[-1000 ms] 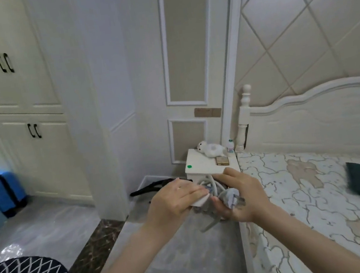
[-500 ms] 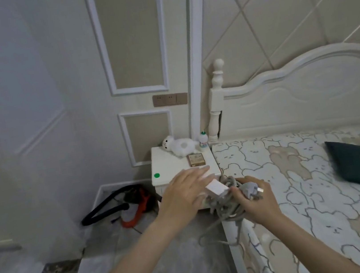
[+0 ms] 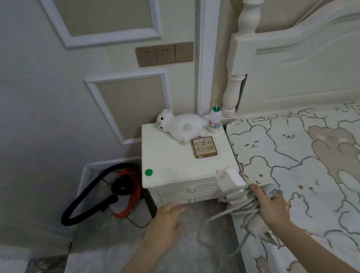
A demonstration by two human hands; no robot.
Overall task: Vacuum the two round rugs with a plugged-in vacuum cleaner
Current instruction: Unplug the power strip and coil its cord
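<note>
The right hand (image 3: 269,207) grips a white power strip (image 3: 229,179) with its grey cord (image 3: 238,207) wound round it, fingers curled about the bundle, and the grey plug (image 3: 271,189) pokes out just past the knuckles. The strip's long axis points up and to the left, toward the front corner of the white nightstand (image 3: 178,160), which it nearly touches. The left hand (image 3: 167,220) hovers in front of the nightstand's drawers, fingers straight and loosely spread, holding nothing. The vacuum cleaner (image 3: 125,186), red and black with a black hose (image 3: 84,204) looping out, sits on the floor left of the nightstand, against the wall; it lies up and to the left of the left hand, which is clearly the nearer one. The brown wall sockets (image 3: 165,54) are above the nightstand, well apart from both hands. Neither round rug is in view. The vacuum looks not yet plugged in, so powering it probably comes next.
</note>
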